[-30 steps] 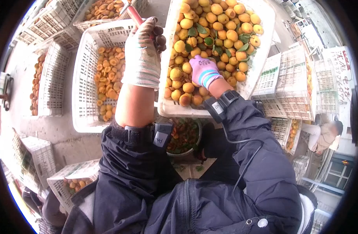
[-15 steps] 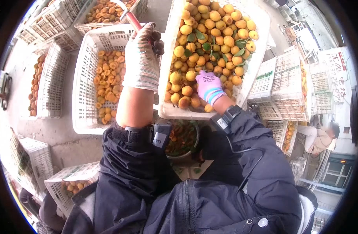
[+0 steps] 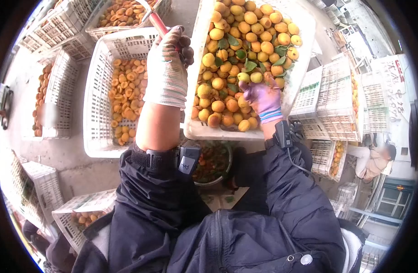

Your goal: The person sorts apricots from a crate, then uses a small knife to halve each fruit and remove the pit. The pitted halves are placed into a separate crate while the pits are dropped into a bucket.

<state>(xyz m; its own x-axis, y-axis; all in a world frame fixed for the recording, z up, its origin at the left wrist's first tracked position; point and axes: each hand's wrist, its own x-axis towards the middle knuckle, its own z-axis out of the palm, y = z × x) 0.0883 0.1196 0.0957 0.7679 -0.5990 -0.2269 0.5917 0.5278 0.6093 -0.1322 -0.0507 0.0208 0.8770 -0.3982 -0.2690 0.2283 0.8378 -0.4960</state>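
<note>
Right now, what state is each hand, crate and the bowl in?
left hand: gloved, closed on a red-handled tool
right hand: gloved, holding two apricots
front crate: full of whole apricots
left crate: part-filled with halved apricots
bowl: holds scraps

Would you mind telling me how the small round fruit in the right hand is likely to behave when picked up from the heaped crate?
The fruit looks small and round, so it probably rolls easily if nudged. The right hand lifts two at once in its grip, suggesting they are light. Lying heaped in the white crate, neighbours may shift or tumble when one is pulled out.
</note>
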